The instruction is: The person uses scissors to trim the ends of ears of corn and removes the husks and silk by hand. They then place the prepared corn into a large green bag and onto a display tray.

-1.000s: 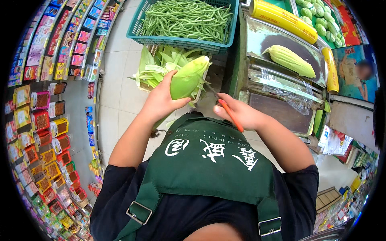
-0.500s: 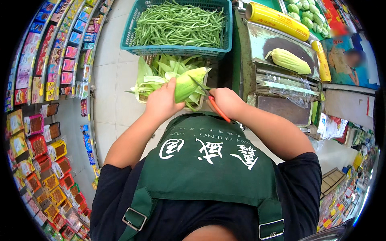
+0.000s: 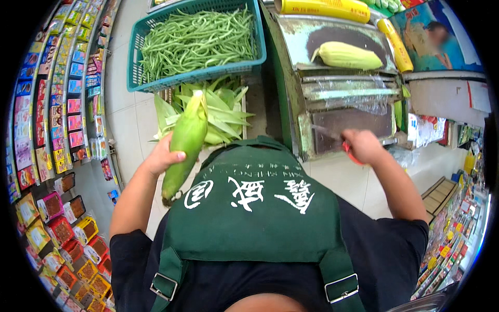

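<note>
My left hand is wrapped round an ear of corn still in its green husk, tilted with its pale, trimmed-looking tip up and its stalk end down by my apron. My right hand is closed on a knife with an orange-red handle. Its thin blade, blurred, points left over the dark metal surface of the stand. Beyond the corn, a heap of loose husk leaves fills a container mostly hidden beneath them. Another husked-looking pale green ear lies on the stand's upper plate, out of reach of both hands.
A teal plastic crate of green beans stands beyond the leaves. Yellow film rolls lie by the worn metal stand, with crumpled clear film on it. Shelves of packaged snacks line the left side.
My right hand with the knife has moved right, away from the corn to over the stand. My left hand has drawn the corn left and nearer, turning it more upright. The view has shifted too.
</note>
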